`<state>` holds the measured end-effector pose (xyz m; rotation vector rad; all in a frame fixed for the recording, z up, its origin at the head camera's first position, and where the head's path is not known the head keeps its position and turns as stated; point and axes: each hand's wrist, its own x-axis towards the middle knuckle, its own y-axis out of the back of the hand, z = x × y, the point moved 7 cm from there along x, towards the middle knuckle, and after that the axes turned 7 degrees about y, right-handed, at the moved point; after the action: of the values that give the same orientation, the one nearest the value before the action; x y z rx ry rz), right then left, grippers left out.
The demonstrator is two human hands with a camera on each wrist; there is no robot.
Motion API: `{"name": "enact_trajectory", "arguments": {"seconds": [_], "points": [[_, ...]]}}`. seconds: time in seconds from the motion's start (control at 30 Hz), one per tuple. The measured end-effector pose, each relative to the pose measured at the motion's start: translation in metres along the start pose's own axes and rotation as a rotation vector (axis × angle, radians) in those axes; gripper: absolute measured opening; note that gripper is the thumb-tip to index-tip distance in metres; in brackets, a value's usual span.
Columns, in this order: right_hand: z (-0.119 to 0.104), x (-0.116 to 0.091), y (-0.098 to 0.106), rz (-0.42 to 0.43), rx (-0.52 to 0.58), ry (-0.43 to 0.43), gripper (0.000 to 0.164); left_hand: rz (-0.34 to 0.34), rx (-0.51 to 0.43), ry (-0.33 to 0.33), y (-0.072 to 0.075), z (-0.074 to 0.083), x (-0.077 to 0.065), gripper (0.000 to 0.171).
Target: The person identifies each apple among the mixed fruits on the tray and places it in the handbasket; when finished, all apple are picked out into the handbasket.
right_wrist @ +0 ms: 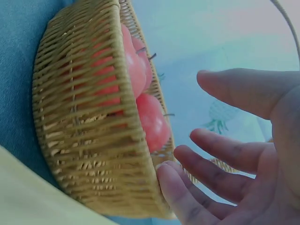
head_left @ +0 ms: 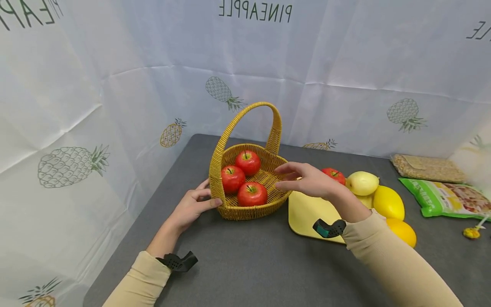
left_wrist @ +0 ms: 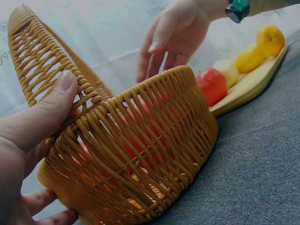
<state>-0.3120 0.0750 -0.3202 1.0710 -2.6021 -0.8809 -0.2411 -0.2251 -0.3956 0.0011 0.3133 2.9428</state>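
Note:
A yellow-brown wicker basket [head_left: 245,214] with a tall arched handle stands upright on the dark table. Three red apples lie in it: one at the back [head_left: 247,162], one at the left [head_left: 232,179], one in front [head_left: 252,195]. My left hand [head_left: 190,209] grips the basket's left side, its thumb [left_wrist: 63,93] on the foot of the handle and the other fingers against the outside. Over the right rim is my right hand [head_left: 307,180], fingers spread and slightly bent, holding nothing. In the right wrist view its fingertips [right_wrist: 171,176] come close to the rim; contact is unclear.
Right of the basket is a yellow board [head_left: 307,215], partly under my right arm. By it are another apple [head_left: 334,175], a pale fruit [head_left: 362,183], a yellow fruit [head_left: 389,203] and an orange [head_left: 402,232]. Packaged food [head_left: 449,198] lies far right.

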Motion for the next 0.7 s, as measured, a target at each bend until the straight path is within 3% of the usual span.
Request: {"name": "enact_trajectory", "arguments": {"seconds": [0.4, 0.7], "points": [[0.019, -0.024, 0.011, 0.156, -0.009, -0.009, 0.058, 0.004, 0.006, -0.016, 0.002, -0.002, 0.001, 0.028], [0.039, -0.043, 0.012, 0.284, -0.002, -0.095, 0.063, -0.001, -0.002, -0.025, 0.0, 0.0, 0.001, 0.027]]}}
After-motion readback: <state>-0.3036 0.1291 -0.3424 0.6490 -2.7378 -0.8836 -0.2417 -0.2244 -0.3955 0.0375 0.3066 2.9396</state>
